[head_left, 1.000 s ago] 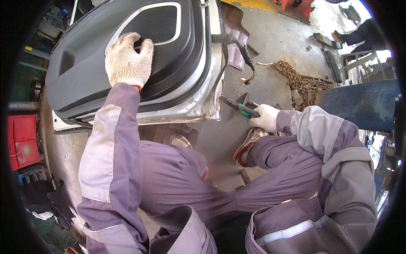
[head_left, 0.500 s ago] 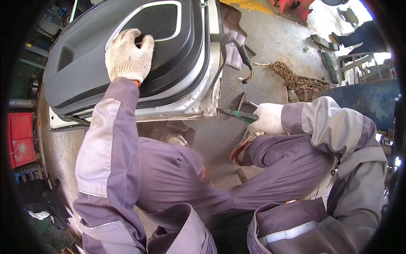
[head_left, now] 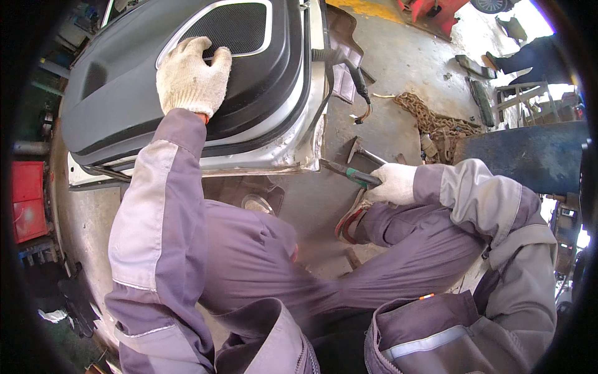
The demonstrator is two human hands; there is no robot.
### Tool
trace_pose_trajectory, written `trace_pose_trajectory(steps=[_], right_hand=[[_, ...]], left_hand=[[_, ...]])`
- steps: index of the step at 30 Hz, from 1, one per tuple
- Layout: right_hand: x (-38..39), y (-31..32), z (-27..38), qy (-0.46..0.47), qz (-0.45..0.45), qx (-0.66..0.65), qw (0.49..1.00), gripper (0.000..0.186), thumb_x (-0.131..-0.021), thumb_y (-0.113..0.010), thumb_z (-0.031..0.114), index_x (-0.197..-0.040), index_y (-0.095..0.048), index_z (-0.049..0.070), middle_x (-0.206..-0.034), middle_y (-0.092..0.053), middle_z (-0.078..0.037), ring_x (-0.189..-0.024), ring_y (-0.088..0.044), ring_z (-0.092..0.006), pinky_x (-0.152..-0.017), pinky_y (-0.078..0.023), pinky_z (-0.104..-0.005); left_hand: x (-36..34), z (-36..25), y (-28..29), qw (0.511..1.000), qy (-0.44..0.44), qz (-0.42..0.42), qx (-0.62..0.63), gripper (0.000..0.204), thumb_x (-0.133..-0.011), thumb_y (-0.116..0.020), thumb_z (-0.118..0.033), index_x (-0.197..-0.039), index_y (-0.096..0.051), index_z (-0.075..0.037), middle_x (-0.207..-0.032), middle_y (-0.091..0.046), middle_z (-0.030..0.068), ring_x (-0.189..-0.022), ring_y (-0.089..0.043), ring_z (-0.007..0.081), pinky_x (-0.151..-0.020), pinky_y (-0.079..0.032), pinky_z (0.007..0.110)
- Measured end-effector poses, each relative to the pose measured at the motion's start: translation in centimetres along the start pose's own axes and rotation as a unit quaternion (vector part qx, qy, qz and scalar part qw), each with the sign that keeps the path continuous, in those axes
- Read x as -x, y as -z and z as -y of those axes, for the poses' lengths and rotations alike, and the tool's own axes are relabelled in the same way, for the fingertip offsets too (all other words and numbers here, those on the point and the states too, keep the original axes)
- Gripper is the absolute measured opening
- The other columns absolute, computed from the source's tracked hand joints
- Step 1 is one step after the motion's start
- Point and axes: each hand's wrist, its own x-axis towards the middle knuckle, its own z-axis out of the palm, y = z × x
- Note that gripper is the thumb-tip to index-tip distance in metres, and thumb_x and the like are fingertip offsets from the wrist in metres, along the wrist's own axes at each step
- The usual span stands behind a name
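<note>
A vehicle door [head_left: 124,115] with a black and grey inner panel and white metal edge lies in front of me, panel upward. My left hand [head_left: 193,78], in a cream knitted glove, rests on the panel beside the speaker grille [head_left: 232,28], its fingers apart and the thumb spread. My right hand [head_left: 392,184], gloved too, is closed round a narrow hand tool [head_left: 352,173] with a green and black grip. The tool's dark tip points left, close to the door's near right corner; I cannot tell whether it touches. Its exact kind is unclear.
A cable with a corrugated sleeve and connector [head_left: 358,81] hangs off the door's right side. Beyond lie a rusty chain [head_left: 430,118] and a blue metal surface [head_left: 529,153]. Red boxes [head_left: 28,202] stand at the left. Another person's dark-clothed leg [head_left: 529,56] shows far right.
My right hand and the tool have dropped slightly toward me, with the tool tilting down more to the right. My left hand stays on the panel; the view has shifted a little.
</note>
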Motion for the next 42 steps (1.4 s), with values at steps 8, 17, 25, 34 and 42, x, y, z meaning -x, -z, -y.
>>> trace_pose_trajectory(steps=[8, 17, 25, 34, 42], right_hand=[[0.6, -0.6, 0.6, 0.021, -0.072, 0.057, 0.996, 0.036, -0.094, -0.068, 0.032, -0.091, -0.073, -0.003, -0.073, -0.072, -0.017, -0.066, -0.072, -0.0263, -0.067, -0.057, -0.0409], [-1.4, -1.4, -2.9, 0.035, -0.068, 0.002, 0.997, 0.039, -0.091, -0.071, 0.038, -0.097, -0.073, 0.000, -0.079, -0.070, -0.018, -0.076, -0.070, -0.0320, -0.077, -0.054, -0.0438], [0.4, 4.0, 1.9, -0.047, -0.004, 0.003, 0.999, 0.042, -0.093, -0.070, 0.040, -0.103, -0.069, -0.001, -0.079, -0.070, -0.010, -0.064, -0.066, -0.0216, -0.063, -0.056, -0.0378], [-2.9, 1.1, -2.0, -0.024, -0.048, -0.105, 0.993, 0.038, -0.091, -0.074, 0.033, -0.107, -0.073, -0.002, -0.078, -0.071, -0.009, -0.064, -0.067, -0.0172, -0.061, -0.054, -0.0352], [-5.9, -3.5, -5.5, 0.080, -0.144, -0.111, 0.980, 0.040, -0.085, -0.074, 0.032, -0.106, -0.072, -0.001, -0.081, -0.070, -0.017, -0.082, -0.069, -0.0287, -0.085, -0.054, -0.0408]], left_hand=[[0.1, 0.4, -0.2, 1.000, -0.009, -0.012, -0.006, 0.045, -0.094, -0.069, -0.044, -0.116, -0.078, -0.006, -0.124, -0.075, 0.0125, -0.122, -0.066, 0.0347, -0.109, -0.049, 0.045], [0.1, -0.4, 0.2, 1.000, -0.003, 0.007, 0.005, 0.048, -0.094, -0.064, -0.045, -0.119, -0.078, -0.006, -0.127, -0.074, 0.0110, -0.119, -0.068, 0.0338, -0.110, -0.050, 0.045], [0.1, -0.2, -0.2, 1.000, -0.001, 0.001, -0.009, 0.048, -0.094, -0.063, -0.044, -0.119, -0.078, -0.006, -0.126, -0.074, 0.0121, -0.120, -0.068, 0.0350, -0.110, -0.049, 0.046], [0.2, -0.2, -0.2, 1.000, -0.009, 0.001, -0.007, 0.047, -0.094, -0.063, -0.044, -0.118, -0.078, -0.006, -0.125, -0.075, 0.0124, -0.120, -0.068, 0.0353, -0.110, -0.050, 0.047], [0.0, -0.5, 0.2, 1.000, -0.001, 0.004, -0.006, 0.047, -0.094, -0.064, -0.044, -0.119, -0.078, -0.006, -0.128, -0.074, 0.0112, -0.123, -0.066, 0.0346, -0.111, -0.048, 0.046]])
